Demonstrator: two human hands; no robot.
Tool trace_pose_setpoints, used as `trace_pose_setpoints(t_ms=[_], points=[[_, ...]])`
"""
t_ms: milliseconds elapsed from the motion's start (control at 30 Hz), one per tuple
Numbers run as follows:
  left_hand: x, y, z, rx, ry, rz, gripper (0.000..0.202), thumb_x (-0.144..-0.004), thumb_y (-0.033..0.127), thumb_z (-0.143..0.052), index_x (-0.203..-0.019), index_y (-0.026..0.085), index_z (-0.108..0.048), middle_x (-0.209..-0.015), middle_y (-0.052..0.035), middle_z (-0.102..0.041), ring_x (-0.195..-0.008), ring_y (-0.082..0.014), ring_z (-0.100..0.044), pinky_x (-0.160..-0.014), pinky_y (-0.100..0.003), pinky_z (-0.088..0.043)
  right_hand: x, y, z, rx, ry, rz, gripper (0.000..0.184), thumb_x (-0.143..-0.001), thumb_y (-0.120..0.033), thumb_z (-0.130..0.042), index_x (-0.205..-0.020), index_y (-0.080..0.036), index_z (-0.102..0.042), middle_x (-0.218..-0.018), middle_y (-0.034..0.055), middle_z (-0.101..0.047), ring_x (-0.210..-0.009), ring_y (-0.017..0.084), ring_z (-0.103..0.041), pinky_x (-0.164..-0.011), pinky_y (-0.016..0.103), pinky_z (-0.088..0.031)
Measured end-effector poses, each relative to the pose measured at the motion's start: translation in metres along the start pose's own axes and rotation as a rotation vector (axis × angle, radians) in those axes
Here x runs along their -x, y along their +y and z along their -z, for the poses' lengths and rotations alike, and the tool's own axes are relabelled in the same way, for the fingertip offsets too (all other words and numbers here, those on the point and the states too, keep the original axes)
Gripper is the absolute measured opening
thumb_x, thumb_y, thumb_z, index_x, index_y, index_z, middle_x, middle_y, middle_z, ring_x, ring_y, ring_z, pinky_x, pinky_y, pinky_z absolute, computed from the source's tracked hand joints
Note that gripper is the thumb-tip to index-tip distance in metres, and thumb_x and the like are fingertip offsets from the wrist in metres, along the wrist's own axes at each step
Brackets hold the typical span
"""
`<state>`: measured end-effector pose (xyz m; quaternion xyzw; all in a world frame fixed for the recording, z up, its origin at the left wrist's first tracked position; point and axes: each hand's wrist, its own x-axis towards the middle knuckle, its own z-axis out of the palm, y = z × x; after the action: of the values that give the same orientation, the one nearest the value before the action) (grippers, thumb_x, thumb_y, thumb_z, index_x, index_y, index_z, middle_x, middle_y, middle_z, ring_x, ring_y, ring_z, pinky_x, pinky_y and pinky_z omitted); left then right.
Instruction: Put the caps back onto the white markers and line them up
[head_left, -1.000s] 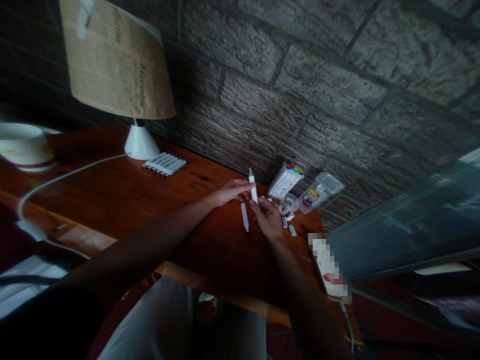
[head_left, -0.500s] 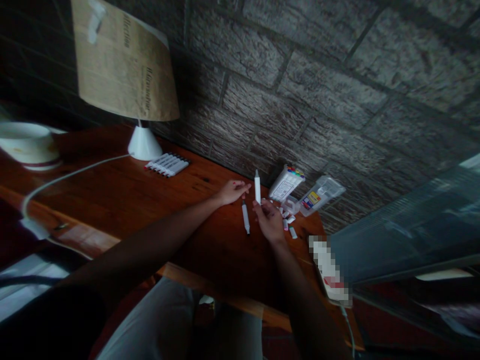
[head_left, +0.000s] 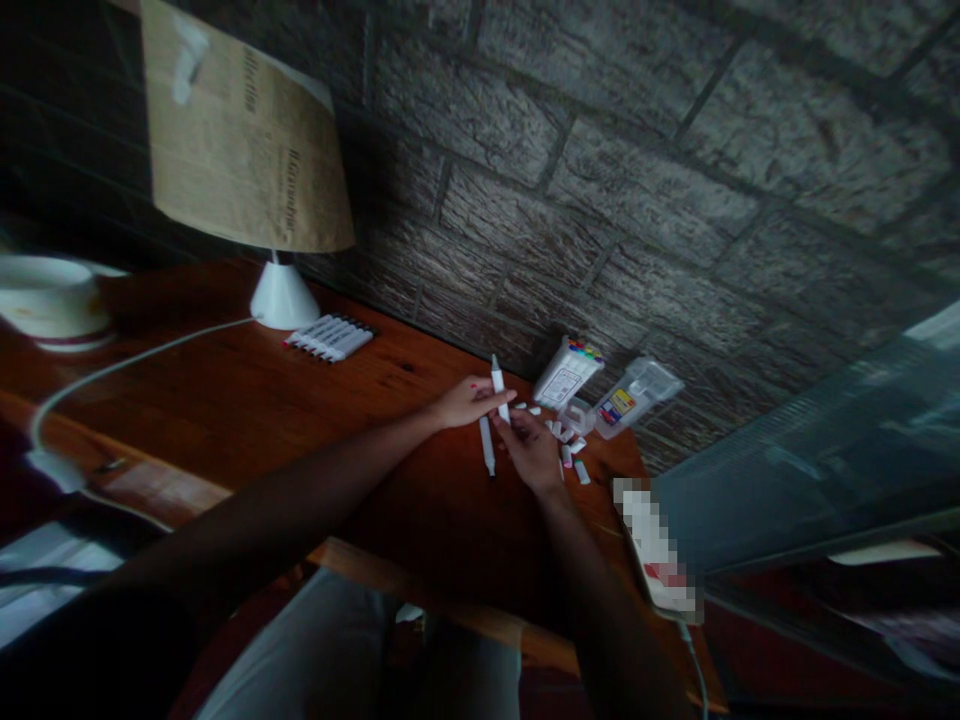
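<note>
A white marker (head_left: 497, 379) is held tilted above the desk (head_left: 420, 490), its grey, narrowing end uppermost; whether that end is a bare nib or something covering it is too small to tell. Both hands grasp it: the fingers of the left hand (head_left: 463, 404) cross its middle and hide a strip of the barrel, and the fingers of the right hand (head_left: 535, 455) pinch its lower end, which is mostly hidden. Some of the right hand's fingers are lost in shadow.

Below the white marker, a second marker (head_left: 487, 452) lies on the desk, its far end concealed by the left hand. To the right of the white marker, beside the right hand, are small loose pieces (head_left: 567, 456), like caps; the hand may cover more, so their number cannot be told. Beyond them, farther right of the white marker, stand a case (head_left: 557, 386) with coloured tops, its label unreadable, and a clear container (head_left: 636, 400); a small clear part (head_left: 576, 419) sits between the pieces and these, its shape blurred.

Well to the left of the white marker lie a row of markers (head_left: 330, 338) and a lamp (head_left: 283, 300), its shade cut off at the top. Farther left, a bowl-like vessel (head_left: 52, 305) is cropped by the edge. Right of the white marker and nearer the person, a pixelated object (head_left: 654, 548) cannot be made out.
</note>
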<state>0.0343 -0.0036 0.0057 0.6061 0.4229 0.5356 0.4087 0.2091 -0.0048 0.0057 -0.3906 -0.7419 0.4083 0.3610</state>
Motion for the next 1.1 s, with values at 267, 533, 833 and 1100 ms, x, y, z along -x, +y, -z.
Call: trace_pose_setpoints(t_ms=[267,533,833,1100], points=[[-0.007,-0.003,0.008,0.048,0.238,0.068,0.049,-0.09,0.062,-0.061,-0.075,0.015,-0.066,-0.054,0.0015,-0.059,-0.051,-0.0102,-0.052,-0.053,-0.023,-0.039,-0.001,0.007,0.004,0.238,0.015,0.013,0.031,-0.086,-0.051,-0.064,-0.089,-0.023,-0.075,-0.08,0.0032,-0.076,-0.065,0.019,-0.07,-0.061,0.031,-0.055],[-0.009,-0.012,0.021,-0.136,0.362,0.099,0.066,-0.091,0.073,-0.051,-0.054,0.018,-0.058,-0.05,-0.0005,-0.056,-0.052,-0.0124,-0.053,-0.054,-0.025,-0.037,-0.001,0.006,0.013,0.531,0.094,0.055,0.012,-0.083,-0.034,-0.072,-0.088,-0.026,-0.078,-0.097,0.0064,-0.081,-0.092,0.027,-0.076,-0.087,0.041,-0.057],[-0.006,-0.006,0.016,-0.156,0.348,0.097,0.065,-0.093,0.069,-0.051,-0.053,0.019,-0.057,-0.048,-0.0001,-0.055,-0.051,-0.0129,-0.053,-0.056,-0.026,-0.038,0.005,-0.009,-0.002,0.406,0.028,0.168,0.018,-0.085,-0.043,-0.074,-0.089,-0.027,-0.079,-0.094,0.0053,-0.082,-0.085,0.025,-0.076,-0.082,0.039,-0.058],[-0.006,-0.005,0.014,-0.093,0.332,0.134,0.058,-0.091,0.066,-0.057,-0.059,0.018,-0.059,-0.05,0.0002,-0.058,-0.051,-0.0132,-0.055,-0.054,-0.026,-0.038,0.007,0.0,-0.005,0.441,0.0,0.081,0.009,-0.079,-0.032,-0.073,-0.085,-0.028,-0.079,-0.086,0.0028,-0.081,-0.081,0.025,-0.075,-0.08,0.039,-0.057]])
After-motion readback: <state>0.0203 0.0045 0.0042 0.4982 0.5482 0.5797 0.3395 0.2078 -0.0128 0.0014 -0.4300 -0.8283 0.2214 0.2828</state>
